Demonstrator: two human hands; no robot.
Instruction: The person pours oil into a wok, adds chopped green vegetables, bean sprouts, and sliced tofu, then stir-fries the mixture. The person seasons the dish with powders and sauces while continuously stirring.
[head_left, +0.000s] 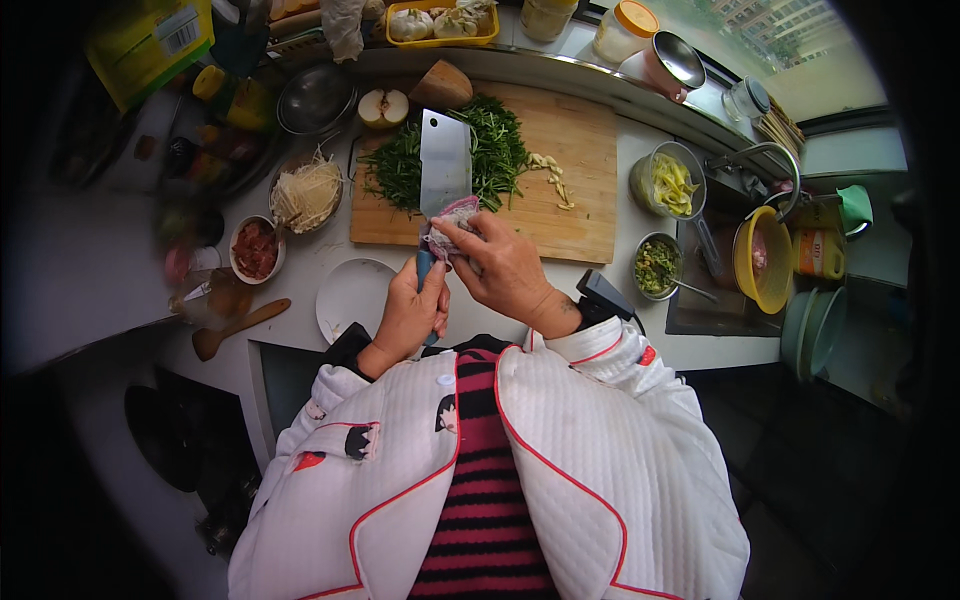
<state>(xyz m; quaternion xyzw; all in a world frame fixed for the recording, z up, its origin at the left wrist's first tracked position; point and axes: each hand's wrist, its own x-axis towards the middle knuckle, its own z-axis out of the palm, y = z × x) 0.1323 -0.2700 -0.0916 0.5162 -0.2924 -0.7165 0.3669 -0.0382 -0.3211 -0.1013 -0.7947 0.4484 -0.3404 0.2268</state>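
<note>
My left hand (410, 307) grips the blue handle of a Chinese cleaver (445, 165), whose broad blade points away from me. Bunched in my right hand (508, 268) is a grey and pink cloth (454, 225), pressed against the blade near the handle. Beyond lies a wooden cutting board (577, 150) with chopped green leaves (496, 142) on it, partly hidden by the blade. To their right, sliced garlic (555, 178) forms a short curved row on the board.
At left are a white plate (349, 289), a bowl of raw meat (255, 250), enoki mushrooms (306, 191) and a wooden spatula (238, 328). At right, a strainer (667, 180) and a metal bowl (658, 266) with a spoon stand beside the sink (720, 311). A halved apple (382, 109) lies behind.
</note>
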